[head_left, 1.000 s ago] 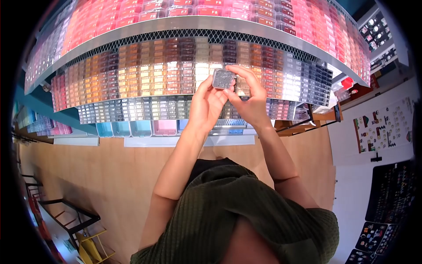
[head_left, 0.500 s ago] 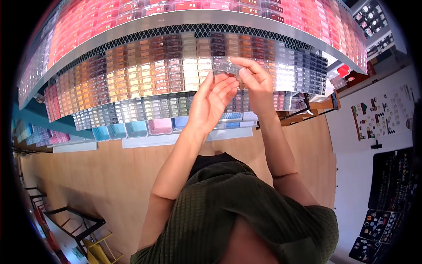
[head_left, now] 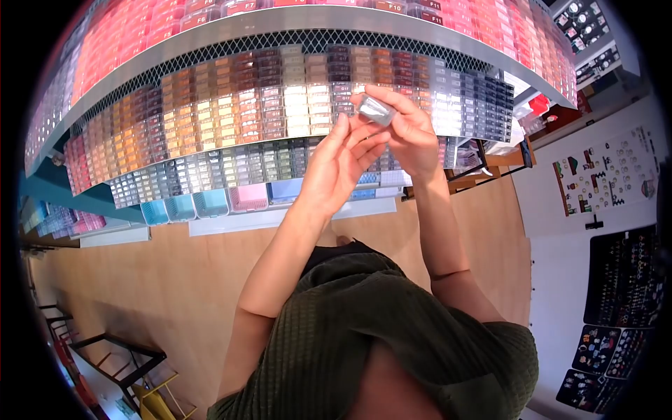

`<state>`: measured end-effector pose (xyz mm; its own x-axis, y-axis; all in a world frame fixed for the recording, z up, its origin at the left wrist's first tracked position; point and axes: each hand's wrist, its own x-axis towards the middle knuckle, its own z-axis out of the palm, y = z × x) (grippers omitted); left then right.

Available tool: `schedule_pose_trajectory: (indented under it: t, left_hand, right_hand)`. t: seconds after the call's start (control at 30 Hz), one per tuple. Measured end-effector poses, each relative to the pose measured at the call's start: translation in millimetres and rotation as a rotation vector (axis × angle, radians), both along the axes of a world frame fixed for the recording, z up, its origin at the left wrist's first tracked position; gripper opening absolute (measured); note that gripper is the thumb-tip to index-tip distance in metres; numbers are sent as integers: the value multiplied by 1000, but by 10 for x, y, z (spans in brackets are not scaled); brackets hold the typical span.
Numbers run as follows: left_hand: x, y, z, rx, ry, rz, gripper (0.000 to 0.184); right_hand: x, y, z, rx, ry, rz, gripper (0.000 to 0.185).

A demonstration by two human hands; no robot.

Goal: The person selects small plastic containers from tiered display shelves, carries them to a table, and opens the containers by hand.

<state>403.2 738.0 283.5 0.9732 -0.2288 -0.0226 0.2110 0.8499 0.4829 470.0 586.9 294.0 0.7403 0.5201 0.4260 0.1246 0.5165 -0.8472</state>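
Note:
A small clear box (head_left: 376, 110) with grey, glossy contents is tilted between the thumb and fingers of my right hand (head_left: 414, 133). Just left of it, my left hand (head_left: 334, 162) is palm up with its fingers apart and slightly curled, holding nothing. The left fingertips are close to the box and the right hand; whether they touch cannot be made out. Behind both hands stand rows of small clear boxes (head_left: 224, 112) in brown, orange, yellow, white and grey.
An upper shelf edge (head_left: 308, 21) carries pink and red boxes with F labels. Lower down are pastel baskets (head_left: 211, 202). A wooden stand (head_left: 500, 166) is at the right, a black-framed stool (head_left: 119, 357) at lower left, and a wall with dark display boards (head_left: 619, 280) at far right.
My right hand has lifted the box off my left fingers and turned it, moving slightly right. My left fingers have opened away from it. The shelves have shifted a little left and up in view.

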Motion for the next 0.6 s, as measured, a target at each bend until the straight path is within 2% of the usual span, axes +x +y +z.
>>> schedule_pose_trajectory:
  t: [0.2,0.33,0.37,0.43,0.47,0.53,0.6]
  left_hand:
    - [-85,45,-46,-54,-75,-81,55]
    - [-103,-5,-247,-21,-45,-69,56]
    - [-125,-14,-321,-21,-43,-61,58]
    - [-252,14,-513,-15,-51,-93,56]
    - [-314,34,-699,-18,-52,-102,54]
    - [-410,57,-1109,-56,-35,-127,51]
    - [-533,89,-1229,-50,16,-116,50]
  right_hand:
    - [-154,-72,193,-289,-149,-134,60]
    - [-235,-117,128,-349,-157,-138,56]
    - [-207,-179,26,-407,-273,-116,57]
    - [-266,-226,-113,-481,-333,-47,51]
    - [-363,-230,-210,-505,-247,-44,46]
    - [-511,-253,-358,-569,-174,-31,54]
    - [-643,-267,-511,-579,-108,-52,60]
